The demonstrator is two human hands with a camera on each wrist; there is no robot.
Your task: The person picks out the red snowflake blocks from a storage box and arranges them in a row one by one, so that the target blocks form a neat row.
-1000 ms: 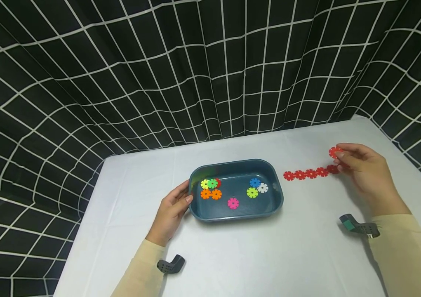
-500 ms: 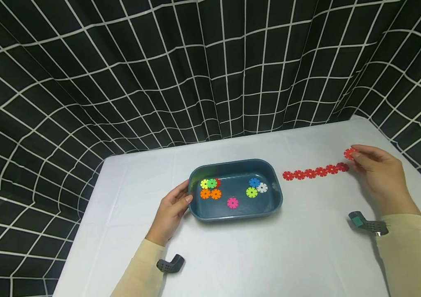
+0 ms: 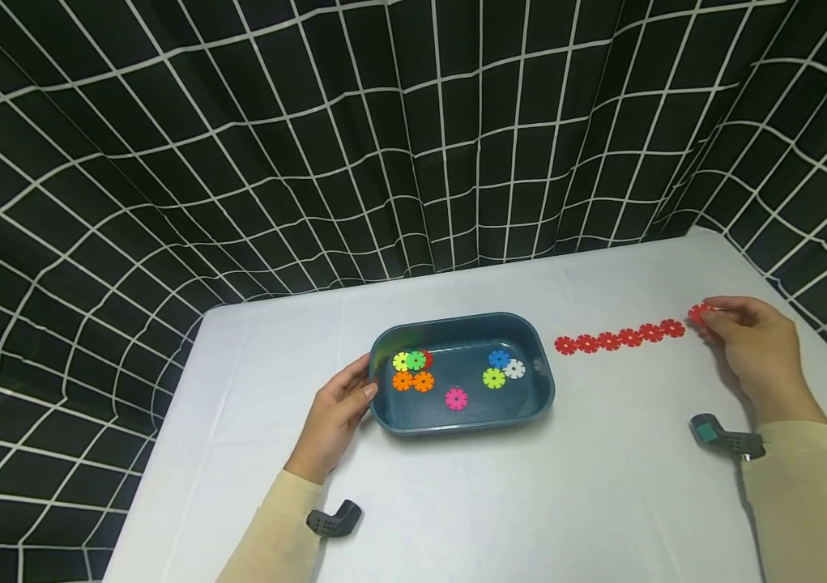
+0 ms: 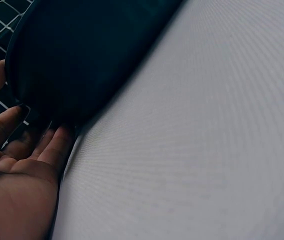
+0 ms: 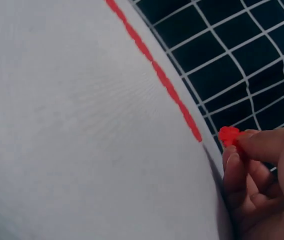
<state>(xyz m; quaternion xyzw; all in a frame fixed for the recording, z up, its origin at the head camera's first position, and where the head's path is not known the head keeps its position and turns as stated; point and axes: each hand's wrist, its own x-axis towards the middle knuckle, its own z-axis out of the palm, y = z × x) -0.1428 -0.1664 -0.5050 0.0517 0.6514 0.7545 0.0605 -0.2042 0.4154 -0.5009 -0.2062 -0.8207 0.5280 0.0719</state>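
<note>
My right hand (image 3: 763, 340) pinches a red notched disc (image 3: 700, 313) between thumb and fingertips, at the right end of a row of red notched discs (image 3: 608, 341) on the table. A small gap shows between the held disc and the row's last one. In the right wrist view the same disc (image 5: 229, 136) sticks out from the fingertips, past the end of the red row (image 5: 167, 85). My left hand (image 3: 333, 417) holds the left end of a dark blue tray (image 3: 457, 427), thumb at its rim. The left wrist view shows the fingers (image 4: 57, 145) against the tray's outer side.
Inside the tray lie several loose discs: two orange discs (image 3: 413, 380), a pink disc (image 3: 456, 398), a blue disc (image 3: 499, 359), a white disc (image 3: 515, 369) and others. A white cloth covers the table (image 3: 500, 502). Black curtain (image 3: 428, 162) with white grid lines stands behind.
My right hand has moved right with its red disc and lowered it toward the table, uncovering the right end of the row. The left hand and tray stay put.
</note>
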